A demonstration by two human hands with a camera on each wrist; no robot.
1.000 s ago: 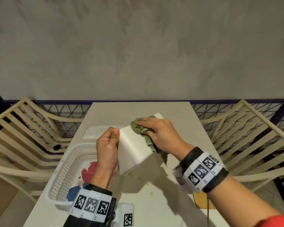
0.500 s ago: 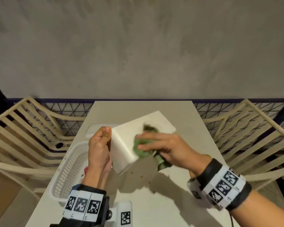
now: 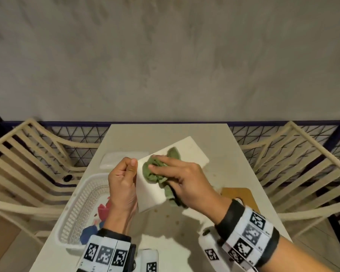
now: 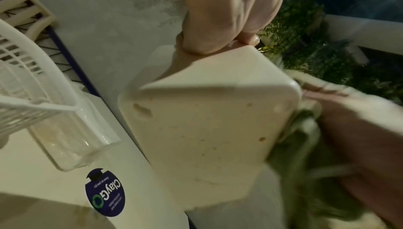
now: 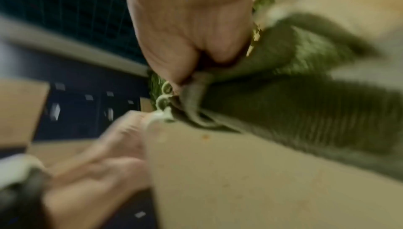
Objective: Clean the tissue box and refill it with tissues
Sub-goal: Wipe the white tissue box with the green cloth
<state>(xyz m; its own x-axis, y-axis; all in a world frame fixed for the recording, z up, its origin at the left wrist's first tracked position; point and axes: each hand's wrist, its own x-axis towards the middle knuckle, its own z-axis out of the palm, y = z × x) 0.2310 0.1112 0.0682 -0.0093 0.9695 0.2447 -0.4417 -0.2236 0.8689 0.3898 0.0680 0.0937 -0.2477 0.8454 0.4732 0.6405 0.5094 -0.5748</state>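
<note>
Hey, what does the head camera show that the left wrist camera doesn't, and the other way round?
Only the head view shows the wooden board near the table's right edge, the slatted chairs on both sides, the coloured items in the basket and both marker wristbands.

Only the left wrist view shows the sticker on the table and the spots on the box's end face.

Both show the left hand gripping the box, the right hand pressing the green cloth to it, the white basket and the tissue pack.
</note>
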